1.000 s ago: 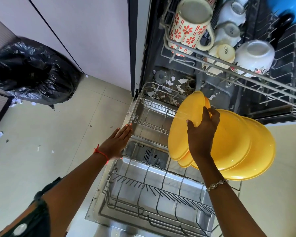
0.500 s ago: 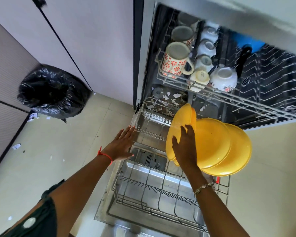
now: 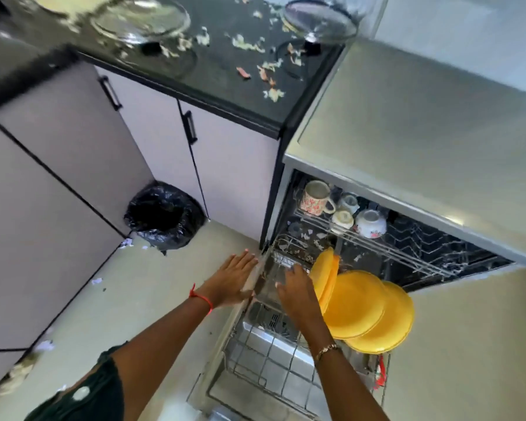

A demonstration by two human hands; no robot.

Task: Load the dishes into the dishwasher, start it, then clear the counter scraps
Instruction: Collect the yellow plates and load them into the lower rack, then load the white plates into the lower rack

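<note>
While scraps (image 3: 246, 44) litter counter (image 3: 222, 97), mugs (image 3: 316, 197) sit in rack (image 3: 407, 253): left hand (image 3: 230, 282) flat at door (image 3: 225, 338) edge, right hand (image 3: 296, 296) spread beside plates (image 3: 359, 302).

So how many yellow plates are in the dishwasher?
4, all upright in the lower rack: a close pair by the right hand, a third plate beside them, a fourth plate outermost. More may hide between.

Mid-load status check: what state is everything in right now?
Steel dishwasher door: open, folded down.
Wire lower rack: pulled out.
Round yellow plates: standing on edge in lower rack.
Floral ceramic mug: in upper rack.
Black-lined bin: open.
Black counter: strewn with scraps.
Left hand: open, against door edge.
Right hand: open, beside plates.
</note>
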